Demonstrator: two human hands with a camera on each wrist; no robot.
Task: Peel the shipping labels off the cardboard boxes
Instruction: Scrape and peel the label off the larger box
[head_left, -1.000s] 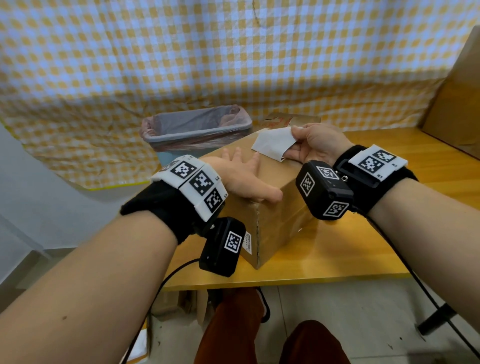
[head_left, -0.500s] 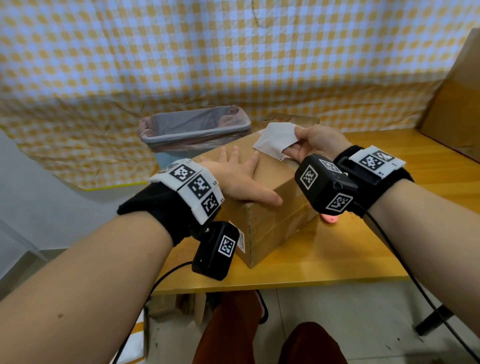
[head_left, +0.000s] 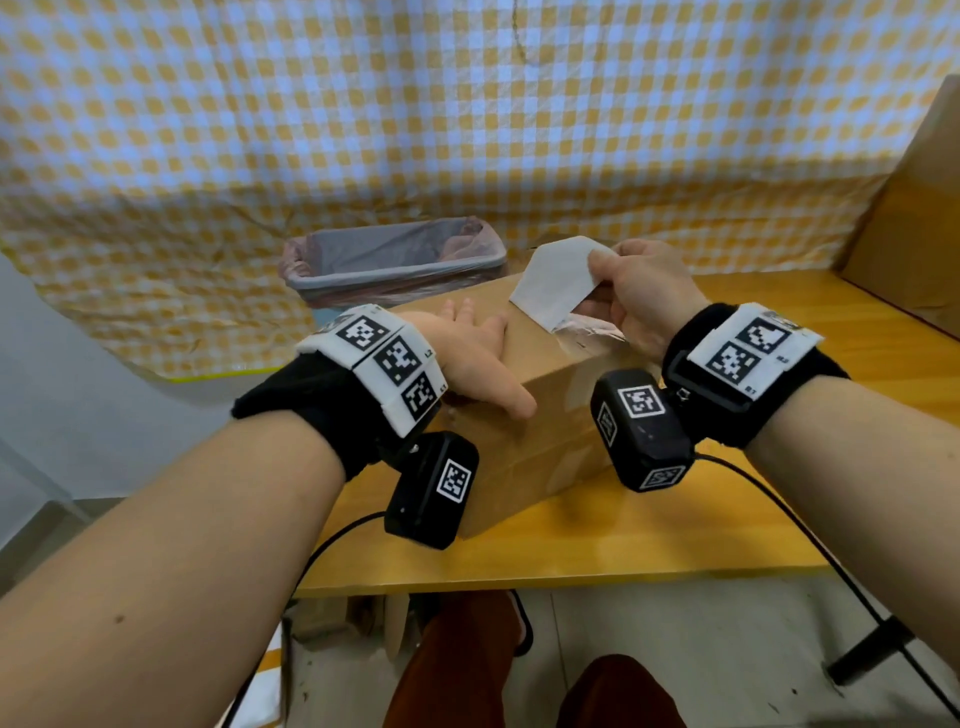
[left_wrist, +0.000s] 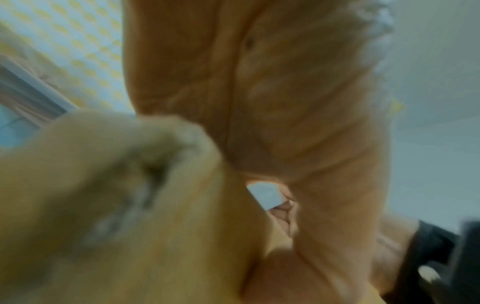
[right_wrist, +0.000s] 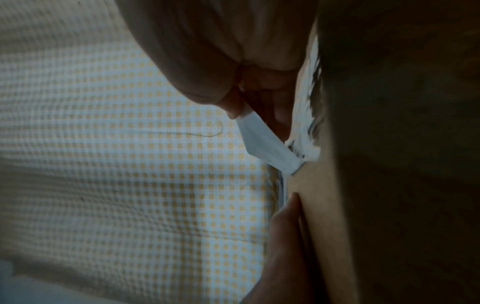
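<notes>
A brown cardboard box (head_left: 550, 415) lies on the wooden table (head_left: 597, 535). My left hand (head_left: 467, 358) presses flat on the box top with straight fingers. My right hand (head_left: 639, 296) pinches a white shipping label (head_left: 556, 278) and holds it lifted off the box; its lower edge still clings to the top, with torn paper left beneath. In the right wrist view the label (right_wrist: 265, 144) runs from my thumb down to the box (right_wrist: 389, 185). The left wrist view is blurred; the box (left_wrist: 130, 205) fills it.
A bin with a pink liner (head_left: 395, 260) stands behind the table's left end. A yellow checked cloth (head_left: 415, 130) hangs at the back. A large cardboard box (head_left: 914, 234) stands at the far right. A black cable (head_left: 831, 561) trails over the table's front edge.
My right hand has pulled the label upward and to the right, peeling more of it off the box. The left hand has stayed flat on the box top.
</notes>
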